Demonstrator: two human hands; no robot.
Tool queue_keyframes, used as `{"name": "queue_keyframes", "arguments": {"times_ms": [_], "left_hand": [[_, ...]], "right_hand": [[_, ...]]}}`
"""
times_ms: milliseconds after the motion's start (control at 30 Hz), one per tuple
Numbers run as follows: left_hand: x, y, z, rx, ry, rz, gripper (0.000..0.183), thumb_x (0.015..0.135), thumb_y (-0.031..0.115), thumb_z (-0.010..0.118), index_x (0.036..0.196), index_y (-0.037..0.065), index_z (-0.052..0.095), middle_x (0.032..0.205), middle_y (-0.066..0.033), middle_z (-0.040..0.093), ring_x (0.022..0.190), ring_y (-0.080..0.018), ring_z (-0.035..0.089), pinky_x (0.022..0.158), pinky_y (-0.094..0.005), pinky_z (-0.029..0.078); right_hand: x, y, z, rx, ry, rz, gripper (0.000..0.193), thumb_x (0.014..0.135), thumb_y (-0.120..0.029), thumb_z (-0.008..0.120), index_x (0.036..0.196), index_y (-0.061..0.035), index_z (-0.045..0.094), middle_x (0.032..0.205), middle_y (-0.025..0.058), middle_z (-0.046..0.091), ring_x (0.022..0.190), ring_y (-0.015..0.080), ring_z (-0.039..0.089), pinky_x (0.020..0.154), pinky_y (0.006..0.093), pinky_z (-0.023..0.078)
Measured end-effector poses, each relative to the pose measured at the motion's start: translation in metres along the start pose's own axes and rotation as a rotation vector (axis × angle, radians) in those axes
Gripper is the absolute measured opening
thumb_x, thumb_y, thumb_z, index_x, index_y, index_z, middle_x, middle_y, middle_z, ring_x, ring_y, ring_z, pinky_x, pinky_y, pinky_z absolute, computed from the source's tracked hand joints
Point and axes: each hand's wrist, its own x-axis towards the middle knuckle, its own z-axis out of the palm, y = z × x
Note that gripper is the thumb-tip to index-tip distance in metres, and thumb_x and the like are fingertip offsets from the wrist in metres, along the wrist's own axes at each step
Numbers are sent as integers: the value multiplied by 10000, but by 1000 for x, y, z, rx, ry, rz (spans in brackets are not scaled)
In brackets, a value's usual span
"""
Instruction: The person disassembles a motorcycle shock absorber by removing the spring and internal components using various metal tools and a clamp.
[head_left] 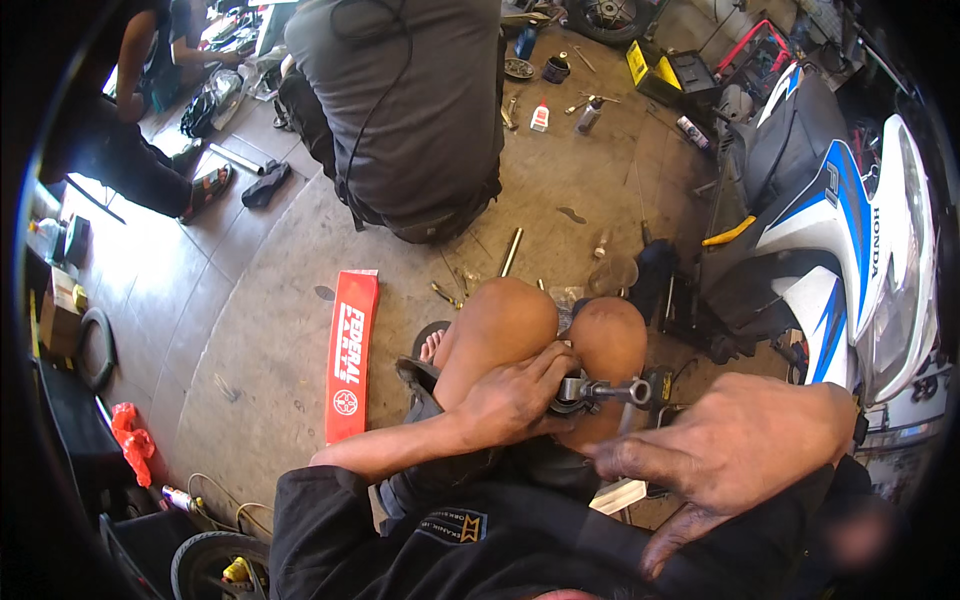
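The grey metal part (603, 390) sits at the person's lap, just below the right knee (608, 330), its long axis running from nine to three o'clock and a round eye at the three o'clock end. The left hand (520, 392) is the nearer: it touches the part at its nine o'clock end, fingers curled round it. The right hand (745, 435) is partly spread, thumb well apart from the extended forefinger; from it, the part lies between nine and ten o'clock. A blur lies between part and forefinger; contact there cannot be confirmed. Farther out from the part, a red package (351, 360) lies at nine o'clock, a metal tube (512, 252) at eleven, a co-worker in a grey shirt (400, 110) beyond it, and a white-and-blue scooter (850, 240) at two.
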Motion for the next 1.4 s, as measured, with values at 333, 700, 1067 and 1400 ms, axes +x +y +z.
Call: {"name": "queue_keyframes", "arguments": {"times_ms": [333, 700, 1067, 1400], "left_hand": [[5, 9, -6, 2, -45, -95, 644, 781, 349, 777, 1220, -13, 474, 1305, -211, 522, 1028, -393, 646, 833, -433, 553], [3, 12, -6, 15, -50, -136, 629, 741, 290, 813, 1205, 31, 477, 1193, -162, 558, 955, -379, 661, 778, -452, 554], [9, 11, -1, 42, 43, -117, 625, 714, 300, 843, 1178, 46, 509, 1161, -133, 576, 893, -348, 671, 731, -436, 560], [9, 7, 0, -53, 50, -76, 565, 749, 222, 816, 1169, 31, 488, 1096, -135, 560, 880, -363, 664, 729, -440, 557]], "right_hand": [[3, 11, -6, -13, 219, 32, 832, 702, -651, 766, 1207, -39, 516, 1007, 77, 690, 565, 265, 665, 444, 339, 503], [2, 17, -5, -64, 189, 267, 844, 702, -667, 749, 1193, -38, 472, 656, 108, 642, 532, 346, 637, 445, 405, 482], [-9, 15, 3, -109, 163, 411, 700, 738, -574, 758, 1155, -57, 538, 852, 96, 703, 613, 295, 681, 520, 389, 526], [-14, 56, 75, 162, 765, 375, 513, 755, -215, 817, 1164, -55, 551, 1011, 100, 675, 784, 285, 688, 704, 386, 555]]}}
